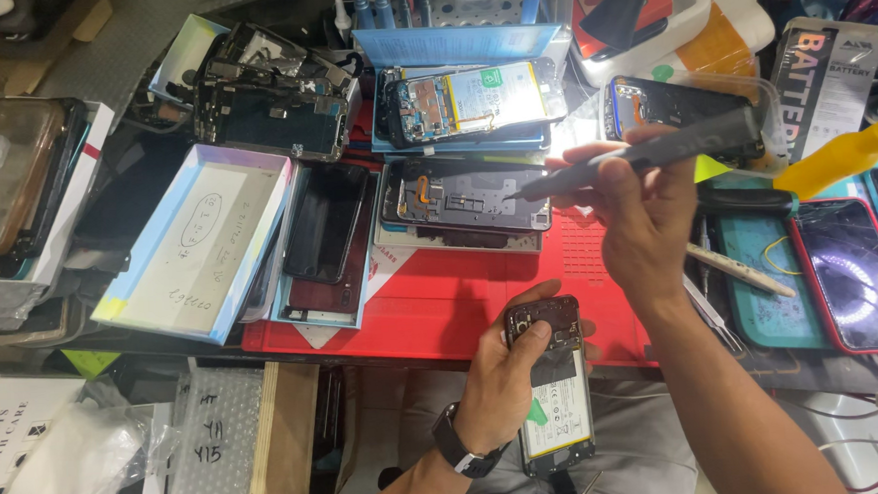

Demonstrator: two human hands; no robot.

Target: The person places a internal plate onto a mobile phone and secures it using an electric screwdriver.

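My left hand (pixel 506 374) grips an opened phone (pixel 552 391) with its back removed, its battery and circuit board showing, held low over my lap. My right hand (pixel 637 212) is raised above the red mat (pixel 442 297) and holds a dark grey electric screwdriver (pixel 644 154), whose tip points left toward a bare phone frame (pixel 466 195) lying on a stack. The screwdriver tip is well away from the phone in my left hand.
Another opened phone with a battery (pixel 471 100) lies on a blue box lid behind. A white box lid (pixel 198 240), a black screen (pixel 326 221) and stacked phone parts (pixel 271 90) crowd the left. Tweezers (pixel 708 308), a teal case (pixel 761 280) and a cracked red phone (pixel 851 265) lie right.
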